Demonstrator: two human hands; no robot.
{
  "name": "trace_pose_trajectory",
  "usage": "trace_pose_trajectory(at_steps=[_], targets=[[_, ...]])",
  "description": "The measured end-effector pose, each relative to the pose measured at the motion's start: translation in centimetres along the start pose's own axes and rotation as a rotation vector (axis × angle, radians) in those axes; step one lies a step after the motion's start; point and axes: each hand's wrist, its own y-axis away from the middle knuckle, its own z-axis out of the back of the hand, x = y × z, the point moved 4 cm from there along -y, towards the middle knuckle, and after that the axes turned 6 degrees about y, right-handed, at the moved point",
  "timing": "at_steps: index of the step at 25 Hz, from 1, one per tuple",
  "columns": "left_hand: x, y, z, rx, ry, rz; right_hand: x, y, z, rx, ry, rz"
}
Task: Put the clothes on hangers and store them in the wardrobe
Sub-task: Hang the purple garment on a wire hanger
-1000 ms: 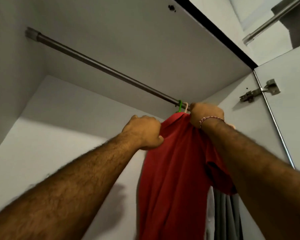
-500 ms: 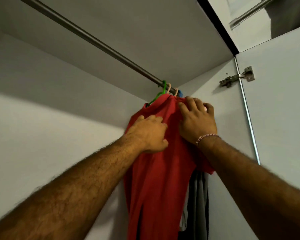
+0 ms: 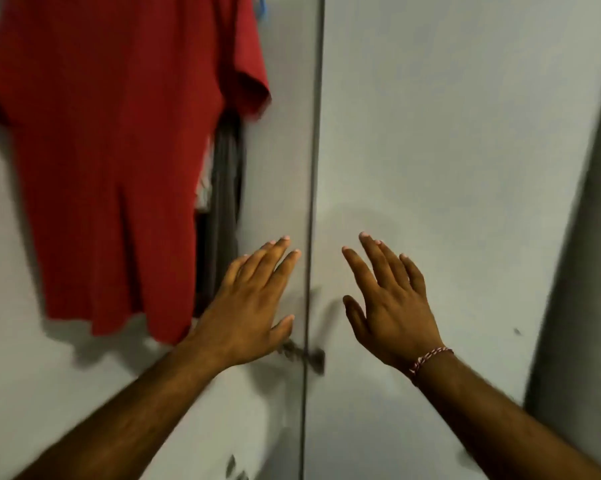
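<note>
A red shirt [image 3: 112,161] hangs freely inside the wardrobe at the upper left; its hanger and the rail are out of frame. Behind it hang dark grey clothes [image 3: 224,202]. My left hand [image 3: 249,306] is below and to the right of the shirt's hem, fingers straight and spread, holding nothing. My right hand [image 3: 391,303], with a cord bracelet at the wrist, is raised in front of the open wardrobe door [image 3: 465,168], fingers also straight and empty. Neither hand touches the shirt.
The wardrobe's pale side wall [image 3: 278,168] meets the door along a vertical metal edge [image 3: 313,168]. A door hinge [image 3: 306,355] sits just under my left hand. The back wall [image 3: 22,341] lies to the left.
Both hands let go of the red shirt and dropped below its hem, fingers now spread. The view tilted down, so the rail and hangers left the frame.
</note>
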Motion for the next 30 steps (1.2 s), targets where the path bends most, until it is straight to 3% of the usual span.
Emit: trace_pose_trajectory(at_steps=[2,5,9,12,15,22,26,30], targets=[[-8.1,4.1,-6.0,0.096,0.222,0.003,-3.2,11.9,-0.9,0.181,-0.037,-0.077],[-25.5,11.4,-14.7,0.282,0.501,-0.077,-9.3,33.0,1.8,0.474,-0.020,-0.260],[-50.0,22.1,-20.3,0.571,0.891,-0.170,-15.1,57.8,12.3,0.673,0.000,-0.589],[-65.1,26.7,-20.2,0.740,1.033,-0.390,-18.4,70.3,20.6,0.771,0.079,-0.843],[-78.0,27.5,-18.7,0.832,1.122,-0.622,-21.6,80.0,27.8,0.831,0.194,-1.152],[-103.3,31.2,-17.9,1.073,1.282,-0.960,-25.2,97.9,40.6,0.811,0.320,-1.713],[-115.4,34.6,-18.2,1.282,1.384,-1.021,-25.4,107.0,45.9,0.805,0.321,-2.049],[-124.6,37.5,-17.8,1.453,1.335,-1.087,-23.8,113.2,50.5,0.818,0.292,-2.344]])
